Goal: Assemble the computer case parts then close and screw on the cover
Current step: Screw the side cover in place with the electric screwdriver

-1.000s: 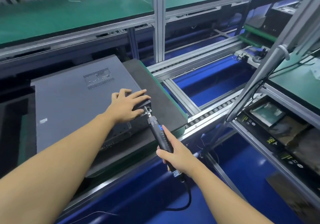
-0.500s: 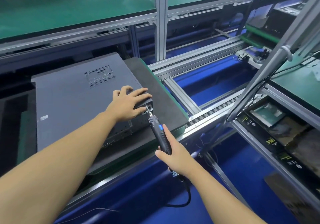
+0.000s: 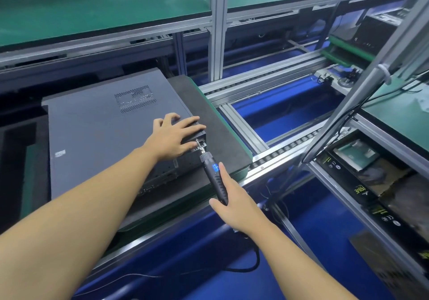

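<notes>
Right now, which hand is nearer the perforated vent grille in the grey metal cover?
Left. Left hand rests on the cover near the grille; right hand grips the black electric screwdriver, farther off.

Green-topped benches, blue floor

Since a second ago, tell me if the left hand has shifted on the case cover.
No. The left hand stays flat on the case cover, equally far from the vent grille.
</notes>
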Demonstrator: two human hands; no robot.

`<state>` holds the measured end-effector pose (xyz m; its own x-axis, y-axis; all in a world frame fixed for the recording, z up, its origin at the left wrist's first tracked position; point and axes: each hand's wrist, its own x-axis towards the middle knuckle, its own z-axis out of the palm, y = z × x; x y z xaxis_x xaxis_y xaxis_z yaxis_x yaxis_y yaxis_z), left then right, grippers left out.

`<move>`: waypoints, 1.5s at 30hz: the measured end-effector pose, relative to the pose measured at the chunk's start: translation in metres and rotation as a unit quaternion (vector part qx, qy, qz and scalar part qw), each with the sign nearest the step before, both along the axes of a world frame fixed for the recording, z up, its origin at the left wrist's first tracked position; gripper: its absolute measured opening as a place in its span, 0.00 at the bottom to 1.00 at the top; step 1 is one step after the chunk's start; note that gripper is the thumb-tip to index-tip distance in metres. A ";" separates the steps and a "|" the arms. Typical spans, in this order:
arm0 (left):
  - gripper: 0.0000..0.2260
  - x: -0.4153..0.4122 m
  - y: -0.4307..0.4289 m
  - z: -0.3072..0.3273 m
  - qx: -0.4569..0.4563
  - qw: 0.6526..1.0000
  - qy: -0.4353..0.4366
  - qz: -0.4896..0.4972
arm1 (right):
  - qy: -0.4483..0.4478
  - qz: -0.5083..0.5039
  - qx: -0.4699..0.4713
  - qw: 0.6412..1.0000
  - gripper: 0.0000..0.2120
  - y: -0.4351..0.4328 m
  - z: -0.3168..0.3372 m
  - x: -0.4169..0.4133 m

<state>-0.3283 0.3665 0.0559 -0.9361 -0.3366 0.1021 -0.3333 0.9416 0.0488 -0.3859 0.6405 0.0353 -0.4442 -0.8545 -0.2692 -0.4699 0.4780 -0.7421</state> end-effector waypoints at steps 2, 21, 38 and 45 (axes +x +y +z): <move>0.22 0.000 0.000 0.000 0.005 1.000 0.002 0.000 | -0.037 -0.001 -0.005 0.999 0.43 0.000 0.002 -0.005; 0.24 -0.001 0.001 0.001 0.027 1.000 0.013 0.000 | -0.131 0.004 0.003 0.991 0.42 -0.001 0.031 -0.020; 0.26 0.033 0.014 0.029 0.270 0.946 0.167 0.069 | -0.245 0.027 -0.081 0.966 0.37 0.002 0.020 0.023; 0.14 0.167 -0.028 0.038 0.256 0.875 0.321 0.256 | -0.269 0.116 -0.111 0.950 0.32 -0.075 0.032 0.091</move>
<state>-0.1612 0.3389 0.0935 -0.4552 -0.8504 0.2639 -0.4541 0.4767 0.7527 -0.2944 0.5656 0.0676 -0.0865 -0.9748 -0.2056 -0.0684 0.2117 -0.9749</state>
